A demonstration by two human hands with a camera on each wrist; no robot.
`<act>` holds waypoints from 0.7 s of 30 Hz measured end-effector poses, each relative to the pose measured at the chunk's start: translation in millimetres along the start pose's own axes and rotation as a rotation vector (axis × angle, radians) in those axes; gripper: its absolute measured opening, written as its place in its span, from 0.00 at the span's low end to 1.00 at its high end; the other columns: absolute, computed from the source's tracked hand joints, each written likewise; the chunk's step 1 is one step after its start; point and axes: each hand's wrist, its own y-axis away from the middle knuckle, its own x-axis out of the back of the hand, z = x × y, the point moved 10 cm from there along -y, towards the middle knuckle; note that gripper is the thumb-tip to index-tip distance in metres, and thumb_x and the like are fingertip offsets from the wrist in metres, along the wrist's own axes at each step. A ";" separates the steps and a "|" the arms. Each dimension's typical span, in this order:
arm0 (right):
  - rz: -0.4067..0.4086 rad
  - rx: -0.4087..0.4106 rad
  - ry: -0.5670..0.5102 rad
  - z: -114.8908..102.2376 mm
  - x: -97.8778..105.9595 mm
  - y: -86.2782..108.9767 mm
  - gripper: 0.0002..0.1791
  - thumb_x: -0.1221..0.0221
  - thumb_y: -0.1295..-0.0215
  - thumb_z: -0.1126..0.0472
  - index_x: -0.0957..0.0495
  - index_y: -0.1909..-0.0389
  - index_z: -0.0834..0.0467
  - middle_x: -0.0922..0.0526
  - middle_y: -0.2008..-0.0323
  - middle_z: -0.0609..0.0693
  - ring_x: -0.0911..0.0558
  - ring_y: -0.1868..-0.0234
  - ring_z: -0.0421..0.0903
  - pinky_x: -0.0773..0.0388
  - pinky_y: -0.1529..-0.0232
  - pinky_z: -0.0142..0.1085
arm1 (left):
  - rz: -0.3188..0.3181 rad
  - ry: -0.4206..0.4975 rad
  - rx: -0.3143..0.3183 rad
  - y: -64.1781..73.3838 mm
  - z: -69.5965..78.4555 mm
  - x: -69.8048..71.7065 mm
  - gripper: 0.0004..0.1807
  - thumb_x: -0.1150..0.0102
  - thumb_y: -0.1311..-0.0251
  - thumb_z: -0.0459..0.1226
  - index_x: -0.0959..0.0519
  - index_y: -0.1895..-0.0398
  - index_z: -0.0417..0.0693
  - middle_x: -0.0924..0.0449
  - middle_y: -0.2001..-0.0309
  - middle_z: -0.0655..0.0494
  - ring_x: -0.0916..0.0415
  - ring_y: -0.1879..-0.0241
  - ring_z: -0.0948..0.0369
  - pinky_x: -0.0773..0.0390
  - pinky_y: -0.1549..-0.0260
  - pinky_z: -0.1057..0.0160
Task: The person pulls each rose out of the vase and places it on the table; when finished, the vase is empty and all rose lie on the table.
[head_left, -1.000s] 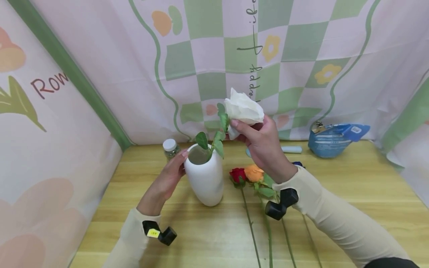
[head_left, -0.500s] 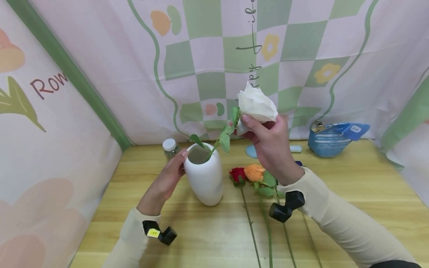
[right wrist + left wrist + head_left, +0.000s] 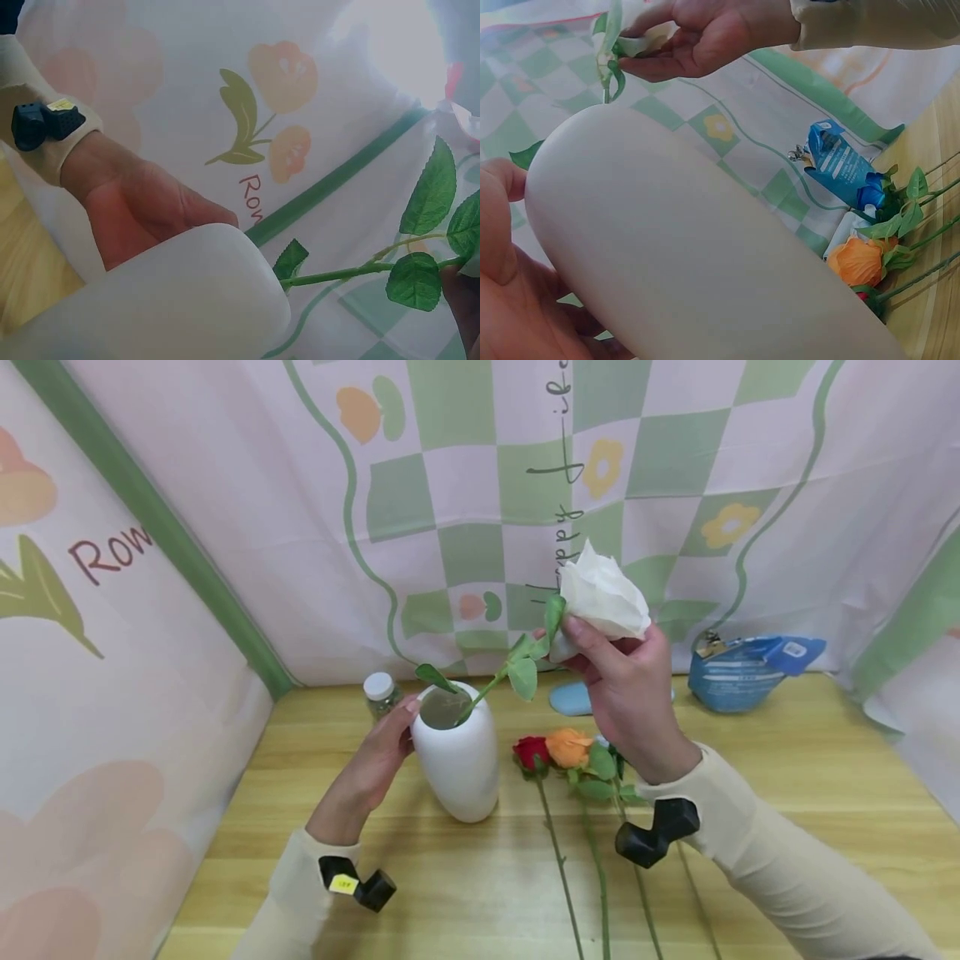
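Note:
A white vase (image 3: 459,768) stands on the table, tilted a little in the head view. My left hand (image 3: 372,768) holds it by the left side near the mouth, thumb at the rim; the left wrist view shows the fingers curving behind it. Up and to the right, my right hand (image 3: 626,693) pinches a white rose (image 3: 602,593) just under its bloom. The rose's leafy green stem (image 3: 337,276) slants down into the vase's mouth. Its lower end is hidden inside the vase.
Right of the vase lie a red rose (image 3: 532,753), an orange rose (image 3: 569,748) and a blue rose (image 3: 871,193), stems toward me. Behind are a white-capped jar (image 3: 381,692), a light blue object (image 3: 572,698) and a blue pouch (image 3: 738,675). A patterned cloth backs the table.
My right hand has moved to the right with the white rose, so its stem leans lower over the rim. The left hand and the vase have stayed in place.

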 end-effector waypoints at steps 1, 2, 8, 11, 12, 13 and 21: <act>0.003 0.006 0.002 -0.8 0.5 1.0 0.20 0.43 0.35 0.76 0.28 0.44 0.58 0.23 0.52 0.51 0.15 0.57 0.48 0.15 0.58 0.36 | -0.002 -0.001 -0.003 -0.4 0.0 -0.1 0.30 0.70 0.27 0.47 0.34 0.34 0.36 0.32 0.38 0.51 0.34 0.41 0.60 0.35 0.40 0.61; 0.006 0.015 0.003 -1.8 0.9 1.8 0.20 0.43 0.35 0.76 0.29 0.44 0.58 0.23 0.52 0.51 0.15 0.56 0.48 0.15 0.58 0.36 | -0.002 -0.006 -0.004 -0.5 0.1 -0.1 0.30 0.70 0.27 0.47 0.34 0.34 0.36 0.32 0.39 0.51 0.34 0.42 0.60 0.35 0.40 0.61; 0.015 0.093 0.002 -8.9 -0.9 6.4 0.20 0.43 0.38 0.78 0.28 0.46 0.61 0.24 0.55 0.53 0.17 0.59 0.46 0.16 0.65 0.32 | -0.007 -0.015 -0.001 -0.2 0.6 -0.7 0.30 0.70 0.28 0.48 0.34 0.33 0.37 0.34 0.36 0.49 0.35 0.40 0.58 0.36 0.39 0.60; 0.024 0.147 0.018 -12.7 -2.6 8.8 0.21 0.42 0.41 0.80 0.27 0.47 0.62 0.24 0.55 0.54 0.20 0.59 0.46 0.16 0.66 0.31 | -0.002 -0.009 0.011 0.5 -1.1 0.2 0.30 0.70 0.27 0.48 0.35 0.32 0.38 0.34 0.35 0.48 0.36 0.37 0.56 0.37 0.36 0.59; 0.026 0.166 0.023 -14.2 -3.4 9.5 0.22 0.41 0.42 0.80 0.26 0.47 0.62 0.23 0.55 0.53 0.22 0.59 0.46 0.17 0.65 0.31 | -0.001 -0.005 0.015 0.8 -1.6 0.4 0.30 0.70 0.27 0.47 0.35 0.32 0.38 0.34 0.35 0.47 0.36 0.36 0.55 0.37 0.36 0.58; 0.025 0.187 0.025 -15.8 -4.4 10.1 0.23 0.41 0.43 0.80 0.26 0.47 0.63 0.23 0.54 0.53 0.22 0.57 0.46 0.16 0.62 0.32 | 0.002 -0.004 0.020 1.0 -2.3 0.7 0.30 0.70 0.28 0.47 0.35 0.32 0.38 0.35 0.34 0.47 0.36 0.36 0.55 0.37 0.35 0.58; 0.020 0.294 0.058 -25.0 -8.4 12.9 0.26 0.34 0.47 0.77 0.25 0.46 0.64 0.21 0.51 0.54 0.23 0.50 0.49 0.19 0.49 0.34 | -0.007 -0.019 0.020 0.9 -1.5 0.3 0.30 0.70 0.27 0.48 0.36 0.31 0.39 0.36 0.32 0.45 0.38 0.32 0.51 0.39 0.32 0.55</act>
